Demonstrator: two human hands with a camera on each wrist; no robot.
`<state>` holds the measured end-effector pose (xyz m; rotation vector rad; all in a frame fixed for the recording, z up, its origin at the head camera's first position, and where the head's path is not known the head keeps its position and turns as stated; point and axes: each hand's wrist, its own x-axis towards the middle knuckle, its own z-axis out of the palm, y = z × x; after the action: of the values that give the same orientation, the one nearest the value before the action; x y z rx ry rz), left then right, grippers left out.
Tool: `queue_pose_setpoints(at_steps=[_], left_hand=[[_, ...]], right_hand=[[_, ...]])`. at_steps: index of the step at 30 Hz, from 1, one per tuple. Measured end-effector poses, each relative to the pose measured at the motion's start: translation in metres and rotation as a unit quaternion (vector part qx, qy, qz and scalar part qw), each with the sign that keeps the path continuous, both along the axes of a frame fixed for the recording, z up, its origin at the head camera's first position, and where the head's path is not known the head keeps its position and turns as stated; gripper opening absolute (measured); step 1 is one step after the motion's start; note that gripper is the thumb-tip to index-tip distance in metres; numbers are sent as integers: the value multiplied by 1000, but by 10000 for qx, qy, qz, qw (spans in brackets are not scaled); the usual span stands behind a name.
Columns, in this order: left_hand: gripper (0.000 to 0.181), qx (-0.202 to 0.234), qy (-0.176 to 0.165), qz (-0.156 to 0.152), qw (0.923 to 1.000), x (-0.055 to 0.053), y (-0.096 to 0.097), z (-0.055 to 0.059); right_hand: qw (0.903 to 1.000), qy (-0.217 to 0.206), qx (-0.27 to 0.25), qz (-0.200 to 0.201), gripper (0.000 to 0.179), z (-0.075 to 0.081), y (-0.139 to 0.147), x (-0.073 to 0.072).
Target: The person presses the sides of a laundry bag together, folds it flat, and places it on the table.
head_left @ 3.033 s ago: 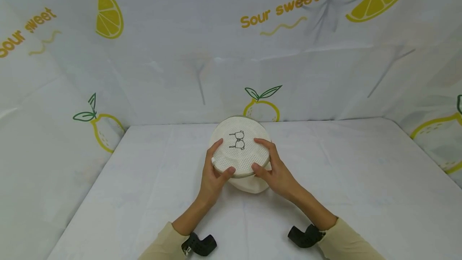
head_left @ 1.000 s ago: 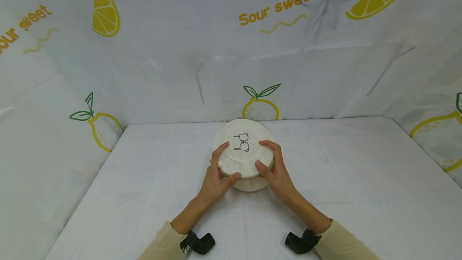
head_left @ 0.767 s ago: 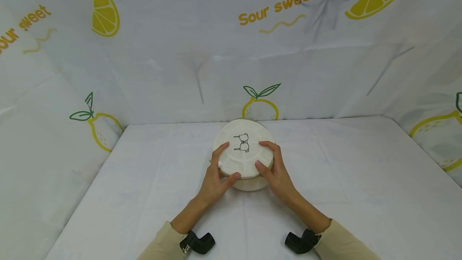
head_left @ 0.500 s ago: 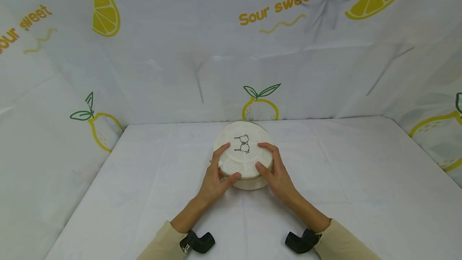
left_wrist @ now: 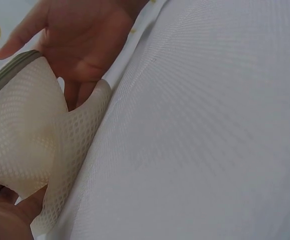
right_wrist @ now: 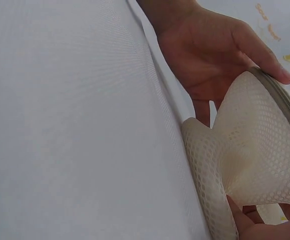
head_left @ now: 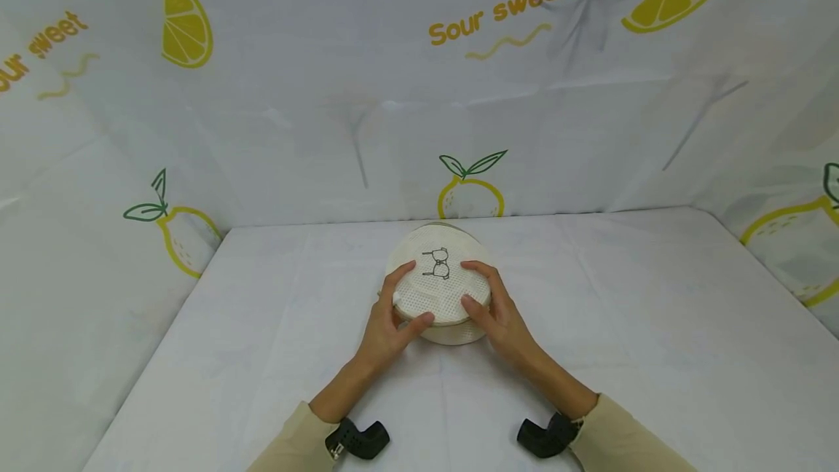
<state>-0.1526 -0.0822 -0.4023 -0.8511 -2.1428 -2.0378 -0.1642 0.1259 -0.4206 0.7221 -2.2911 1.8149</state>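
A round, cream mesh laundry bag (head_left: 442, 297) with a dark bra-like line drawing on its top sits near the table's middle. A greenish zipper (left_wrist: 9, 75) runs round its upper rim. My left hand (head_left: 383, 326) grips the left side, thumb and index fingertip on the top face. My right hand (head_left: 505, 319) grips the right side the same way. Below the rim, in the right wrist view, the mesh side wall (right_wrist: 255, 150) is folded and bulges inward, with a lower part resting on the table. The other fingers are partly hidden behind the mesh.
A white cloth covers the table (head_left: 629, 326). Behind it and at both sides hangs a white sheet (head_left: 295, 130) printed with lemons and lettering. Black wrist mounts (head_left: 367, 441) stick out inward from both beige sleeves (head_left: 295, 443).
Since three seconds ago the bag's top has tilted down at its far edge and sunk slightly toward me. Less of the lower part shows beneath it. Both hands keep their grip.
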Motion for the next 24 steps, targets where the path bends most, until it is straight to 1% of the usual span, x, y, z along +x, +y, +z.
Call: queue_pose_setpoints(at_steps=[5,8,10,13,15,18,20,24], left_hand=[[73,-69,2,87,9999,1,0,1],[72,-273,100,239,9993,1,-1,1],[72,-459,196,349,9981,2,-1,3],[72,-801,431,557,9943,3,0,3],[72,-983,527,654,9916,3,1,4],[72,-1175,534,739,9889,3,1,4],[72,-1241,451,759,9883,3,1,3],[75,-1066,235,657,9918,-8,-2,-19]], right_hand=[[10000,42,-64,35,41,0,1,-1],[9998,-53,-192,59,37,-1,2,-2],[9994,-172,-284,73,36,-1,2,-3],[9988,-357,-324,17,35,-2,4,-3],[9979,-506,-397,28,35,-1,4,-2],[9950,-760,-630,125,35,0,4,-2],[9917,-931,-858,234,36,1,3,-2],[9860,-1161,-1133,387,37,2,2,-1]])
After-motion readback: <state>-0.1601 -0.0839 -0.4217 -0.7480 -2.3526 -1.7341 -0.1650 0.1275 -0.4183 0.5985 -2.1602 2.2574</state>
